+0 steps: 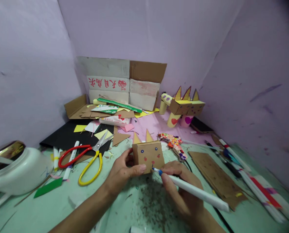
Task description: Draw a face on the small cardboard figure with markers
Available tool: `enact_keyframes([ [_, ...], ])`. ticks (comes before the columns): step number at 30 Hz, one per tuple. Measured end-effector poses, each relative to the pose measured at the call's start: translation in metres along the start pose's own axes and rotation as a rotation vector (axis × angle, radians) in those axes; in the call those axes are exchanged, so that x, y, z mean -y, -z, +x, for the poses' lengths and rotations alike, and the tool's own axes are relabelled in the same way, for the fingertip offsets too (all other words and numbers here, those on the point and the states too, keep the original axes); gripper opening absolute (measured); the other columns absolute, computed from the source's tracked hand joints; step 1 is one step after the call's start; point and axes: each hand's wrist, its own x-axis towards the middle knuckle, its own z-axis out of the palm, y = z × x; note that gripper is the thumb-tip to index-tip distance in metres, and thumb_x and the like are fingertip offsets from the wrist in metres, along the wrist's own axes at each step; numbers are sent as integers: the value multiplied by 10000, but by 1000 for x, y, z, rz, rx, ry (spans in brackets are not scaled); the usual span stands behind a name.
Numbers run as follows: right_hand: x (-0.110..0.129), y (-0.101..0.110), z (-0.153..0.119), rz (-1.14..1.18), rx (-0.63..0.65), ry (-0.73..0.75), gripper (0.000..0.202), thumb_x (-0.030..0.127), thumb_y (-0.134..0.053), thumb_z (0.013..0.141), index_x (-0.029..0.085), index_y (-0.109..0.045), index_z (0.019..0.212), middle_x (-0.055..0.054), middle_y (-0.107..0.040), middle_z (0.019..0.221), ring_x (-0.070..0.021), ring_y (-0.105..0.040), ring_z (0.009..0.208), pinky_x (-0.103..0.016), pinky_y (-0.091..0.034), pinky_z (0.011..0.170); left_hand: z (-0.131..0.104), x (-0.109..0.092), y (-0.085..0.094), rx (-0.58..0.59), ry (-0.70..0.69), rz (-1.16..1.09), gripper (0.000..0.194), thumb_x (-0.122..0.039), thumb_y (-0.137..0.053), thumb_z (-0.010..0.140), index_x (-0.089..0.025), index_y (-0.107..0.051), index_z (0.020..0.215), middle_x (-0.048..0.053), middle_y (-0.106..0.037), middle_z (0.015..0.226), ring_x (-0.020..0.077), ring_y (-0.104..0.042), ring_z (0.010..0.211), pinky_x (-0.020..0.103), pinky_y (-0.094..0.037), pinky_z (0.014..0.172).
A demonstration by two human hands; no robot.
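Observation:
A small brown cardboard box (pixel 148 153) with two pointed yellow ears stands on the table, tilted a little. Its front carries two blue eyes, red marks and a dark mark low down. My left hand (pixel 125 170) is closed on its left side, thumb across the lower front edge. In my right hand (pixel 183 187) is a white marker pen (pixel 198 192), its blue tip at or close to the box's lower front. Just behind the right hand lies a glue gun (pixel 173 144) with a flowery pattern.
Scissors (pixel 97 147) with red and yellow handles lie open at left, near a white pot-like vessel (pixel 25 171). Behind are paper scraps and an opened carton (pixel 144 87). A cardboard animal (pixel 188 106) stands back right. Cardboard strips (pixel 214 176) and several markers lie at right.

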Motion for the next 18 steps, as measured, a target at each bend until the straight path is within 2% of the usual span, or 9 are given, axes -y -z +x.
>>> enact_keyframes([
  [3, 0, 1, -1, -5, -70, -120, 50, 166, -538, 894, 208, -562, 878, -12, -582, 712, -140, -572, 567, -257, -451, 496, 2, 1, 1, 17, -7, -6, 754, -385, -820, 576, -127, -536, 1224, 146, -678, 1151, 339, -603, 1107, 400, -501, 903],
  [5, 0, 1, -1, -16, -74, -147, 44, 185, -539, 901, 208, -560, 869, -5, -572, 692, -131, -556, 538, -246, -441, 474, 2, 1, 2, 18, -7, 4, 758, -395, -818, 578, -125, -531, 1226, 148, -677, 1154, 340, -601, 1108, 399, -502, 898],
  [9, 0, 1, 3, -31, -30, -56, 52, 161, -545, 891, 208, -566, 883, -11, -599, 708, -133, -578, 564, -232, -451, 480, 1, 0, 1, 19, -5, 20, 748, -388, -810, 591, -122, -523, 1228, 147, -670, 1164, 333, -600, 1107, 397, -497, 904],
  [13, 0, 1, 4, -41, -35, -74, 57, 149, -548, 885, 203, -566, 877, 6, -574, 679, -117, -548, 524, -217, -434, 457, 1, 0, 1, 32, -9, 16, 742, -380, -808, 600, -127, -516, 1234, 142, -667, 1172, 321, -601, 1107, 384, -498, 905],
  [18, -2, 0, 3, -61, -46, -29, 68, 144, -550, 882, 210, -570, 884, -2, -600, 718, -123, -583, 579, -216, -448, 496, 2, 1, 3, 25, -6, 40, 747, -389, -800, 595, -120, -513, 1229, 151, -668, 1154, 331, -601, 1093, 406, -491, 909],
])
